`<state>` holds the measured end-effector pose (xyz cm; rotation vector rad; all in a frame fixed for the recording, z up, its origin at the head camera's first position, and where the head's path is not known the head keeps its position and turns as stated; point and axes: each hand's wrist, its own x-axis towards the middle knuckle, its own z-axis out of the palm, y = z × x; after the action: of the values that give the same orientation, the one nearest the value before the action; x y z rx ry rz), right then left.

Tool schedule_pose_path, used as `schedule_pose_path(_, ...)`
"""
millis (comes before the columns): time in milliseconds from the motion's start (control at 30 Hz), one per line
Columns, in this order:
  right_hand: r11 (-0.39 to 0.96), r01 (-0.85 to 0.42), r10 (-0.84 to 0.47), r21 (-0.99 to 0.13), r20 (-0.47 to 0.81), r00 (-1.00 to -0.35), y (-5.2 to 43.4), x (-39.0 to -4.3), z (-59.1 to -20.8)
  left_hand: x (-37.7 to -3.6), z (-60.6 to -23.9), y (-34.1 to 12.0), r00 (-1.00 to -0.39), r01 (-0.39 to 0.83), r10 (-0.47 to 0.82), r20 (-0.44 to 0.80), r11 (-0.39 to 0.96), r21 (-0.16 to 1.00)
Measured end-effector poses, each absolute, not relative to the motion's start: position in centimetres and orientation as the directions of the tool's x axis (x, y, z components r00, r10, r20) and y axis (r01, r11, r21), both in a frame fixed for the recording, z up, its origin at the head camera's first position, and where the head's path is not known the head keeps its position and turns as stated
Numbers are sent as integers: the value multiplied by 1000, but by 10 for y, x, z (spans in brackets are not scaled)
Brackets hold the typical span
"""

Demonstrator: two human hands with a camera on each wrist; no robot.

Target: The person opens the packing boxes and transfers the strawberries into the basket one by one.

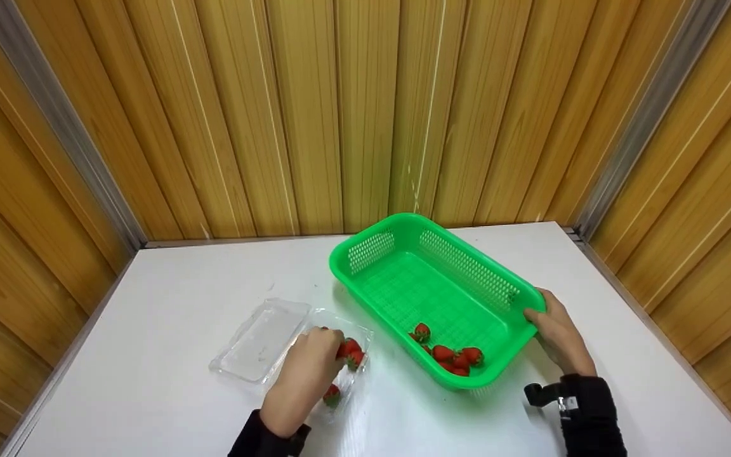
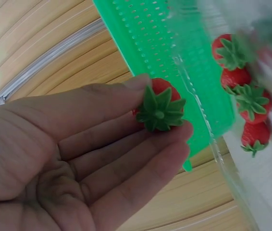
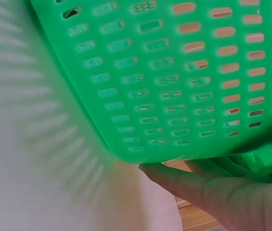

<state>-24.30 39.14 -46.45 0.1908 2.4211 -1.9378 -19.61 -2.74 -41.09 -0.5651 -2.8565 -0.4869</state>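
My left hand (image 1: 305,373) is over the clear plastic clamshell box (image 1: 264,343) left of centre. In the left wrist view it pinches a strawberry (image 2: 161,111) between thumb and fingertips, green leaves facing the camera. More strawberries (image 1: 354,360) lie in the box beside the hand, which partly hides them. My right hand (image 1: 559,333) grips the near right end of a green plastic basket (image 1: 403,285), thumb over the rim. The right wrist view shows the basket's slotted wall (image 3: 167,79) with fingers at its edge. Several strawberries (image 1: 443,353) sit in the basket's near corner.
The white table (image 1: 150,330) carries both containers, the basket to the right of the box. Wood-patterned panels (image 1: 305,120) stand at the back and both sides. A metal strip (image 1: 64,120) runs up the left corner.
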Motion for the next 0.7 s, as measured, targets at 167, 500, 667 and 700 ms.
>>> schedule_pose_path(167, 195, 128, 74, -972, -115, -991, 391, -244, -465, -195, -401, -14, -915, 393, 334, 226, 863, 317)
schedule_pose_path(500, 195, 123, 80, -973, -109, -991, 389, -244, -465, -193, -382, 18, -897, 433, 361, 254, 834, 344)
schedule_pose_path(667, 197, 117, 81, -973, -103, -991, 389, -245, -465, -192, -376, 35, -891, 450, 382, 247, 818, 358)
schedule_pose_path(700, 195, 116, 81, -974, -102, -991, 389, -245, -465, -192, -375, 39, -886, 460, 392, 248, 815, 354)
